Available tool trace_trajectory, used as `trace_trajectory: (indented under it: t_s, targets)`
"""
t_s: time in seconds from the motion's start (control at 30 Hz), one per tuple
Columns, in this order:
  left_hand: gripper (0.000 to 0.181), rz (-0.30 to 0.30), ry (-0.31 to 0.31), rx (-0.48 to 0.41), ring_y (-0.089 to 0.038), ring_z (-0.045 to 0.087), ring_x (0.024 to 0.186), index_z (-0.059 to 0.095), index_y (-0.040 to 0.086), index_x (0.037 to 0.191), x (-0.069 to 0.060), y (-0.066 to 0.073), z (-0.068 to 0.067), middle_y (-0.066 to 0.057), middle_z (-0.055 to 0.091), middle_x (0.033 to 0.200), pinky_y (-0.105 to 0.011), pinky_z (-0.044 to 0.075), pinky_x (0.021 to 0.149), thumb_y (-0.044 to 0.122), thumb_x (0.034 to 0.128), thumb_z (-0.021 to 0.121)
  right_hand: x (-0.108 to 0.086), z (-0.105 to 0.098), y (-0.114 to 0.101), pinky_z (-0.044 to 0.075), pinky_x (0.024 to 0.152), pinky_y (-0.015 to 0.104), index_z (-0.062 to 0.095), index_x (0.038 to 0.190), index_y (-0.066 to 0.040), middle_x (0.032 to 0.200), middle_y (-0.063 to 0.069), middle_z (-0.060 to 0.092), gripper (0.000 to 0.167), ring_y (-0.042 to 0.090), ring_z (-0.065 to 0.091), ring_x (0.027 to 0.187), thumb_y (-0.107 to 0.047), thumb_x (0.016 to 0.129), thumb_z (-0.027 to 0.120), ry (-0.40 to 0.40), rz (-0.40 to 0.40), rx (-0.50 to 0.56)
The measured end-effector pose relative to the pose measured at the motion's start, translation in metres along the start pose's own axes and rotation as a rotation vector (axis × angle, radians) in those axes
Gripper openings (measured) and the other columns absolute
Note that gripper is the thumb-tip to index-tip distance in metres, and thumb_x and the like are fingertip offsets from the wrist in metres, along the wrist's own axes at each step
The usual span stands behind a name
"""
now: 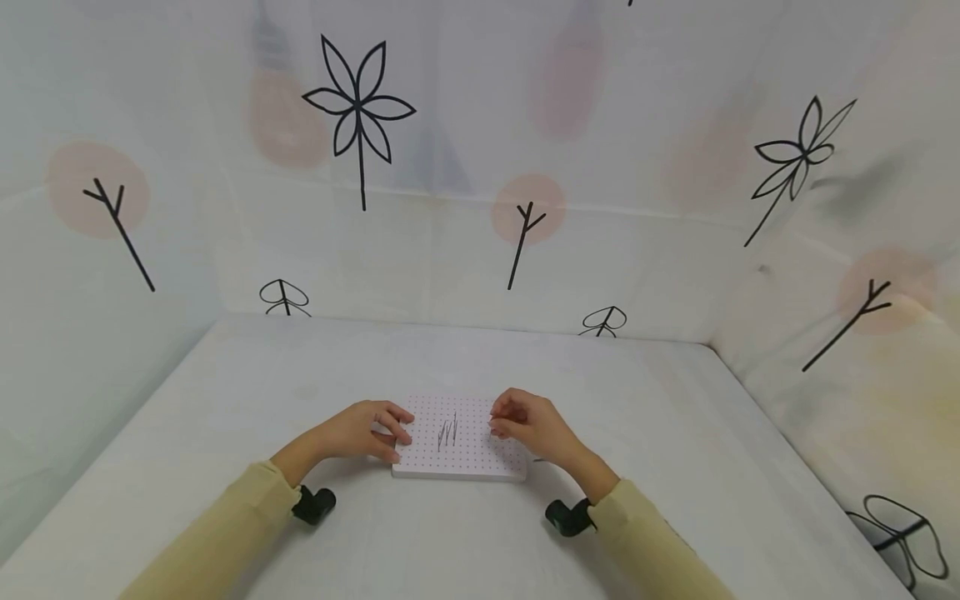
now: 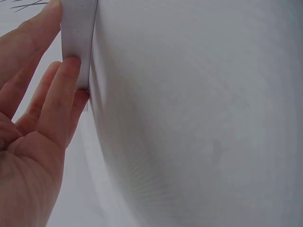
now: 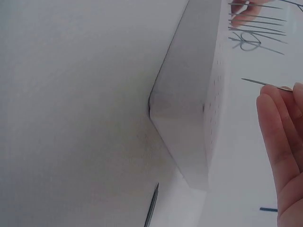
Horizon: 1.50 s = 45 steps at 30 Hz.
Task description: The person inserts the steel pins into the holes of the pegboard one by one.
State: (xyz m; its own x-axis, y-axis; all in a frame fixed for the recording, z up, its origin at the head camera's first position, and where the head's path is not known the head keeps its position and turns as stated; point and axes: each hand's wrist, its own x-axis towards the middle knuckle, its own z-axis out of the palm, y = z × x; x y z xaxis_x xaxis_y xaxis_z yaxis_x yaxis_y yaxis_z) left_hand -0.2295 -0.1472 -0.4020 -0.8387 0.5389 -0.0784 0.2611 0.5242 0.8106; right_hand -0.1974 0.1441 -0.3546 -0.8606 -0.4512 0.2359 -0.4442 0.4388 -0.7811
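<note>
A flat white board [image 1: 472,462] with a grid of small dots lies on the table. Several thin metal needles [image 1: 447,433] stand up from its middle, slightly slanted. My left hand [image 1: 363,429] rests at the board's left side; in the left wrist view its fairly straight fingers [image 2: 59,101] touch the edge. Over the right part of the board, my right hand [image 1: 528,423] pinches one needle [image 3: 253,81] between thumb and fingertips, its pointed tip sticking out. That needle's other end is hidden by the fingers.
Beside the board's right side another pointed needle [image 3: 152,203] lies on the white tabletop [image 1: 420,533]. A short dark stick-like piece [image 3: 268,209] shows near the right hand. Pale cloth walls with plant drawings surround the table at the back and sides.
</note>
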Motion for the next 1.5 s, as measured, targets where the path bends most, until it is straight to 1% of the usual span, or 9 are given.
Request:
trace_trajectory:
  t_s: [0.27, 0.47, 0.53, 0.67, 0.83, 1.1, 1.33, 1.4, 1.5]
  targets:
    - [0.020, 0.000, -0.008, -0.008, -0.020, 0.061, 0.097, 0.074, 0.010, 0.088, -0.001, 0.001, -0.001, -0.009, 0.054, 0.123, -0.032, 0.051, 0.084, 0.008, 0.0696, 0.081, 0.003, 0.007, -0.004, 0.056, 0.066, 0.034, 0.056, 0.090, 0.007, 0.084, 0.018, 0.062, 0.011, 0.033, 0.063, 0.075, 0.010, 0.082, 0.063, -0.003, -0.007, 0.029]
    - [0.019, 0.004, -0.014, -0.007, -0.020, 0.061, 0.097, 0.074, 0.010, 0.088, -0.001, 0.002, -0.001, -0.009, 0.054, 0.123, -0.032, 0.051, 0.084, 0.008, 0.0698, 0.081, 0.005, 0.011, -0.005, 0.055, 0.066, 0.029, 0.057, 0.090, 0.007, 0.084, 0.018, 0.062, 0.011, 0.032, 0.063, 0.075, 0.010, 0.082, 0.064, -0.019, -0.013, 0.042]
    - [0.019, 0.006, -0.016, -0.010, -0.020, 0.061, 0.097, 0.074, 0.010, 0.087, -0.001, 0.002, -0.001, -0.010, 0.054, 0.123, -0.032, 0.051, 0.084, 0.008, 0.0697, 0.081, 0.006, 0.014, 0.000, 0.056, 0.066, 0.031, 0.057, 0.090, 0.007, 0.084, 0.018, 0.062, 0.011, 0.033, 0.063, 0.075, 0.010, 0.082, 0.063, -0.030, -0.018, 0.062]
    - [0.019, 0.003, -0.017, -0.010, -0.020, 0.061, 0.097, 0.074, 0.010, 0.087, 0.000, 0.001, -0.001, -0.009, 0.054, 0.123, -0.031, 0.051, 0.084, 0.008, 0.0700, 0.081, 0.012, 0.021, 0.017, 0.056, 0.066, 0.036, 0.057, 0.092, 0.005, 0.084, 0.018, 0.063, 0.009, 0.032, 0.065, 0.075, 0.007, 0.084, 0.063, -0.048, -0.011, 0.105]
    - [0.019, 0.007, -0.019, -0.003, -0.020, 0.061, 0.098, 0.074, 0.011, 0.088, 0.001, 0.000, -0.001, -0.009, 0.054, 0.123, -0.030, 0.050, 0.084, 0.008, 0.0703, 0.081, 0.015, 0.027, 0.029, 0.055, 0.065, 0.029, 0.059, 0.093, 0.001, 0.083, 0.010, 0.064, 0.010, 0.021, 0.065, 0.074, 0.001, 0.085, 0.064, -0.063, -0.010, 0.130]
    - [0.019, 0.008, -0.021, 0.006, -0.021, 0.060, 0.100, 0.074, 0.012, 0.088, 0.001, 0.000, -0.001, -0.009, 0.054, 0.123, -0.030, 0.051, 0.084, 0.009, 0.0707, 0.081, 0.018, 0.033, 0.028, 0.056, 0.064, 0.029, 0.059, 0.092, 0.001, 0.081, 0.008, 0.065, 0.009, 0.019, 0.066, 0.073, -0.001, 0.086, 0.065, -0.077, -0.031, 0.164]
    - [0.019, 0.012, -0.016, 0.007, -0.022, 0.059, 0.102, 0.074, 0.012, 0.089, 0.001, -0.001, -0.002, -0.009, 0.054, 0.124, -0.031, 0.050, 0.085, 0.010, 0.0710, 0.081, 0.021, 0.040, 0.025, 0.055, 0.064, 0.025, 0.061, 0.091, -0.001, 0.081, 0.007, 0.066, 0.009, 0.016, 0.064, 0.070, -0.003, 0.084, 0.067, -0.071, -0.041, 0.125]
    - [0.019, 0.014, -0.017, 0.008, -0.022, 0.059, 0.103, 0.074, 0.013, 0.089, 0.001, -0.001, -0.002, -0.009, 0.054, 0.124, -0.031, 0.050, 0.085, 0.010, 0.0712, 0.080, 0.021, 0.041, 0.024, 0.055, 0.064, 0.024, 0.062, 0.090, -0.002, 0.081, 0.007, 0.066, 0.009, 0.017, 0.064, 0.070, -0.003, 0.083, 0.068, -0.069, -0.034, 0.118]
    - [0.018, 0.016, -0.016, 0.013, -0.022, 0.059, 0.103, 0.074, 0.013, 0.089, 0.001, -0.002, -0.002, -0.009, 0.054, 0.124, -0.030, 0.050, 0.085, 0.011, 0.0714, 0.081, 0.020, 0.042, 0.016, 0.055, 0.064, 0.025, 0.062, 0.089, 0.001, 0.082, 0.011, 0.066, 0.008, 0.023, 0.065, 0.072, 0.001, 0.083, 0.067, -0.076, -0.029, 0.111]
